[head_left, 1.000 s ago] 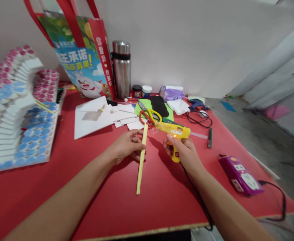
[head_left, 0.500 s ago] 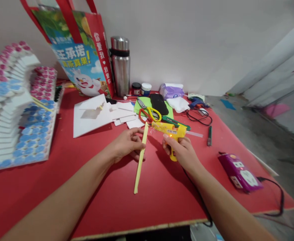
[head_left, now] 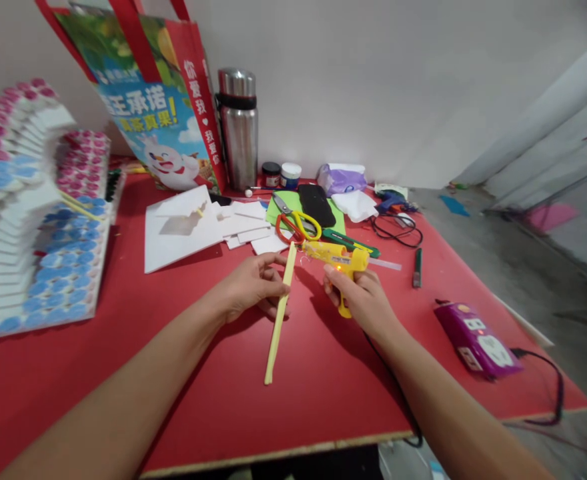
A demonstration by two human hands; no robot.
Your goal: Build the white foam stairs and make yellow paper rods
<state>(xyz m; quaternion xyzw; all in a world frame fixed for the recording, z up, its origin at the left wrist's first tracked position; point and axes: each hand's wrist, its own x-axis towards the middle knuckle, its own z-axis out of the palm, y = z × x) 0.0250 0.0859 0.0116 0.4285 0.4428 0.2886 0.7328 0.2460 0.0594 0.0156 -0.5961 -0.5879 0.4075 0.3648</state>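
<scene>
My left hand (head_left: 257, 288) pinches a long pale-yellow strip (head_left: 276, 333) near its upper half; the strip slants, its lower end toward me. In my right hand (head_left: 361, 293) is a yellow hot glue gun (head_left: 341, 259), gripped by the handle, with a small orange light glowing on it. The gun's nozzle points left and is at the strip's top end; whether they touch I cannot tell. A clear glue stick (head_left: 384, 265) pokes out of the gun's back. Just beyond the nozzle lie scissors (head_left: 303, 227) with red and yellow handles.
White board pieces (head_left: 183, 230) lie behind my left hand. At left stands a model of pink, blue and white rolls (head_left: 68, 287). A printed bag (head_left: 163, 120) and a steel flask (head_left: 238, 133) stand behind. A green cutter (head_left: 351, 243) and a purple power box (head_left: 476, 340) lie rightward.
The view has shifted very slightly. Both hands keep their holds, and the strip and the glue gun stay almost in the same place.
</scene>
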